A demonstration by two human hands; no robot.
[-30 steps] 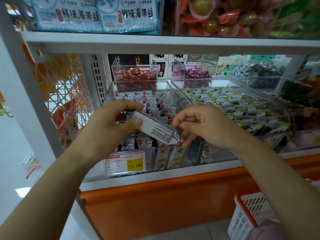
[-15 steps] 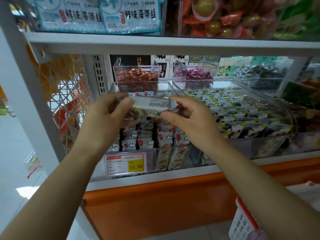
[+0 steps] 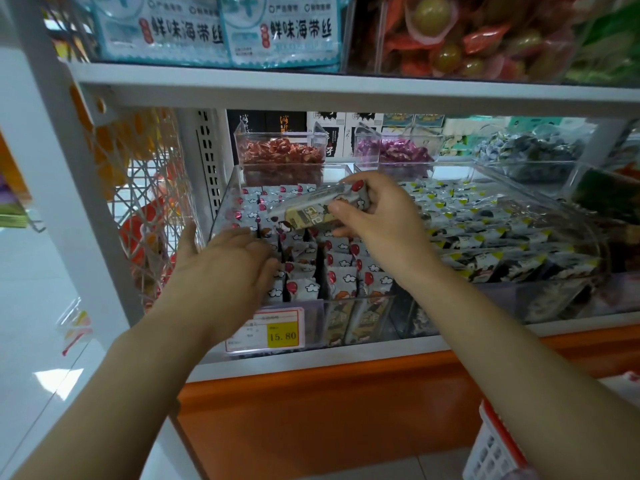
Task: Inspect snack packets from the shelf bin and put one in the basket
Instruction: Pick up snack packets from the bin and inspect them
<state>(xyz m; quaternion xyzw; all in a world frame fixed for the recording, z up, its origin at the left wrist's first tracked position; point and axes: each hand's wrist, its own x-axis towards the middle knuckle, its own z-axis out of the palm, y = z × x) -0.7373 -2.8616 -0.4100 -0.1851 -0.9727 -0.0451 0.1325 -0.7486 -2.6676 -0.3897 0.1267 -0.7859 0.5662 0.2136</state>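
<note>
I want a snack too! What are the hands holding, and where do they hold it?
The right hand pinches one snack packet by its right end. The left hand holds nothing.

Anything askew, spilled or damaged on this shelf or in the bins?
Nothing stands out. The packets in the clear bin stand in tidy rows, the price tag sits straight, and the only loose packet is the one in the right hand. The left hand is empty.
</note>
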